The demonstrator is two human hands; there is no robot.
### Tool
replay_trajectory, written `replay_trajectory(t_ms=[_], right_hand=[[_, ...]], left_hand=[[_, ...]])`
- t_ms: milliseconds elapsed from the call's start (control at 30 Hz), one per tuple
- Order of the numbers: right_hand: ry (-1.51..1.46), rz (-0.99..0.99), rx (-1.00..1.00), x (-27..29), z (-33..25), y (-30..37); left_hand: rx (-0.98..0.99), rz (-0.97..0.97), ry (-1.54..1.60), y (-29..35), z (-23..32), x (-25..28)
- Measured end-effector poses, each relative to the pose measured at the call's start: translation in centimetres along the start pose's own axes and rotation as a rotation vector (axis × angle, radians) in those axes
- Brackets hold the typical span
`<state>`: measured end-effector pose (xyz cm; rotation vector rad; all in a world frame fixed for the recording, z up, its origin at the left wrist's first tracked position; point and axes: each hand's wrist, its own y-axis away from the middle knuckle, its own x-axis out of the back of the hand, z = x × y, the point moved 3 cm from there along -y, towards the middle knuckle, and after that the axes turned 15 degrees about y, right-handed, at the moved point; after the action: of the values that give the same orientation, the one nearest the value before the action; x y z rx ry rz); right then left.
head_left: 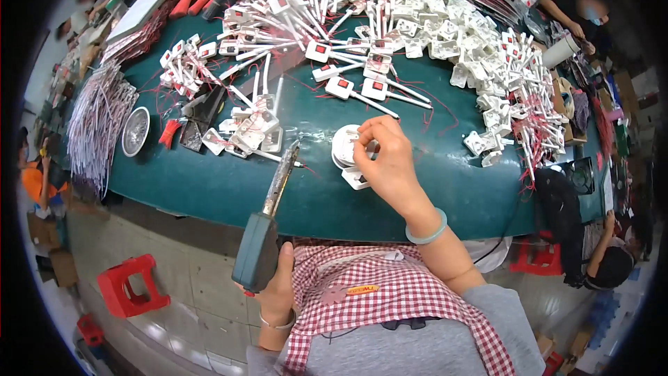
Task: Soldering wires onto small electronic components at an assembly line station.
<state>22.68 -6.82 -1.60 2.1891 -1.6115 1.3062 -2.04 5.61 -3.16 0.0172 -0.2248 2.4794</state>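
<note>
My left hand [280, 285] is wrapped round the dark teal handle of a soldering gun [259, 244]. The gun's long, stained metal barrel points up over the table, its tip near a group of loose white plastic housings [254, 129]. Over the middle of the table, the thumb and index finger of my right hand [386, 157] are pinched together. They touch a round white plastic piece [342, 145], with another white part [355, 178] just below it. Whatever the fingertips hold is hidden by the hand.
White housings with red switches and stems [341, 87] lie beyond my hands. A heap of white housings [445, 28] spreads to the far right. On the left are a metal bowl [136, 131], a red wire bundle [168, 134] and bundled white wires [101, 125]. Other people work around the table.
</note>
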Motion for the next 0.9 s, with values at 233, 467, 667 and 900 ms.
replay_trajectory(t_ms=[233, 467, 667, 900], right_hand=[[-0.056, -0.076, -0.087, 0.9, -0.2, 0.1], [0.080, -0.014, 0.012, 1.3, -0.8, 0.4], [-0.078, -0.015, -0.046, 2.2, -0.3, -0.6], [-0.379, -0.025, -0.039, 5.3, -4.5, -4.0]], left_hand=[[0.082, 0.279, 0.225, -1.5, 1.5, 1.4], [-0.036, 0.469, 0.304, -2.5, 1.0, 3.0], [-0.054, 0.497, 0.350, -3.4, 0.4, 3.5], [-0.025, 0.572, 0.366, -4.2, 0.0, 4.4]])
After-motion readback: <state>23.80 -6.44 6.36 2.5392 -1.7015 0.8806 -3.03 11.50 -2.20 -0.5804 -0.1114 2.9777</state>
